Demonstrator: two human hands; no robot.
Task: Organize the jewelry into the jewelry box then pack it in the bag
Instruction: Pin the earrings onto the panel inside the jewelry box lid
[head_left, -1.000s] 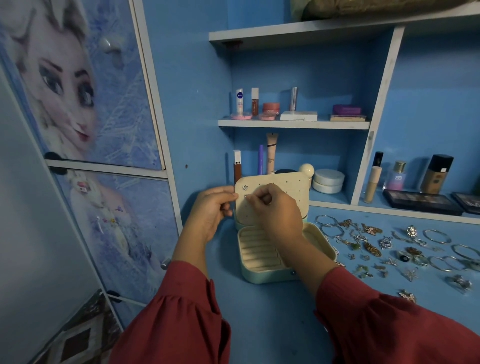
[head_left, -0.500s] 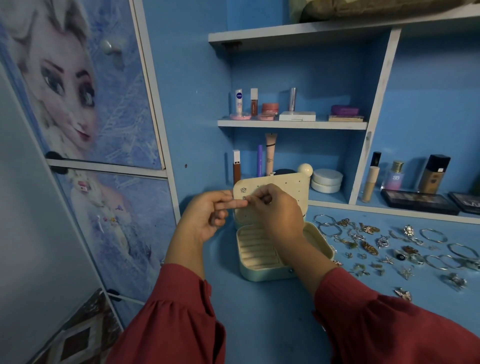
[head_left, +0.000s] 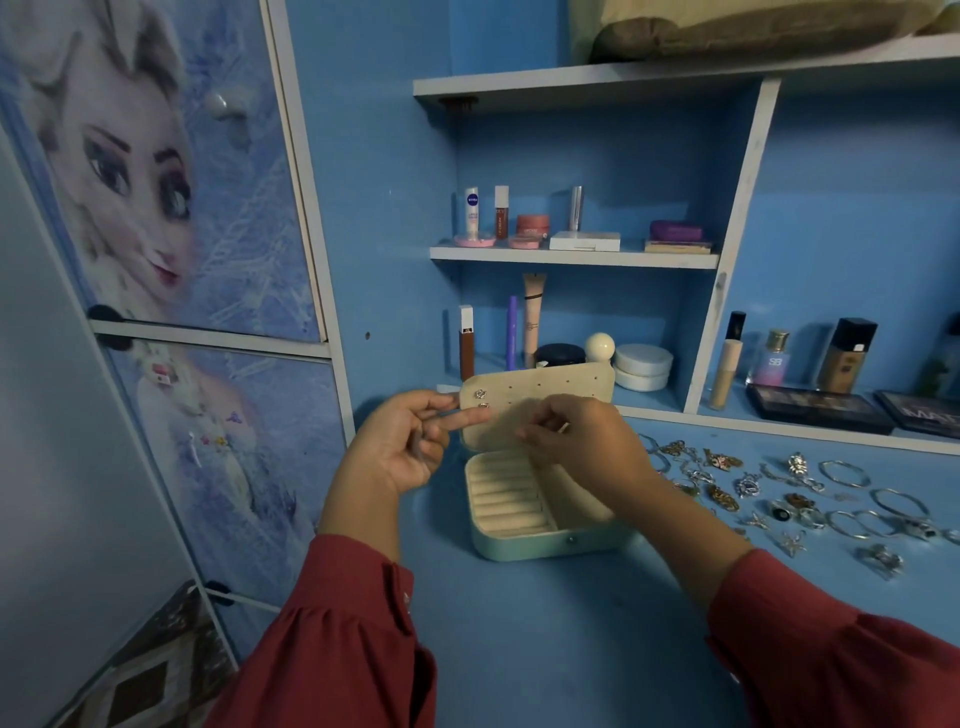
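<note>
A mint jewelry box (head_left: 524, 546) stands open on the blue table, its cream ring rolls showing. Two small silver earrings (head_left: 479, 400) sit in the upper left corner of the raised, hole-dotted lid (head_left: 556, 388). My left hand (head_left: 405, 447) pinches the lid's left edge, thumb on top and forefinger stretched across the front just below the earrings. My right hand (head_left: 576, 441) hovers in front of the lid with fingers curled together. Whether it holds something tiny I cannot tell. Several loose rings, bangles and brooches (head_left: 779, 493) lie to the right of the box.
Cosmetics fill the shelves behind: tubes and jars (head_left: 530, 332), bottles (head_left: 774, 358) and dark palettes (head_left: 815, 408) at the back right. An olive fabric bundle (head_left: 727, 26) lies on the top shelf. A wardrobe door with a cartoon picture (head_left: 156, 208) stands at the left.
A second earring now sits on the lid below the first. My right hand has drawn back from the lid towards the right. My left forefinger has stretched across the lid's front.
</note>
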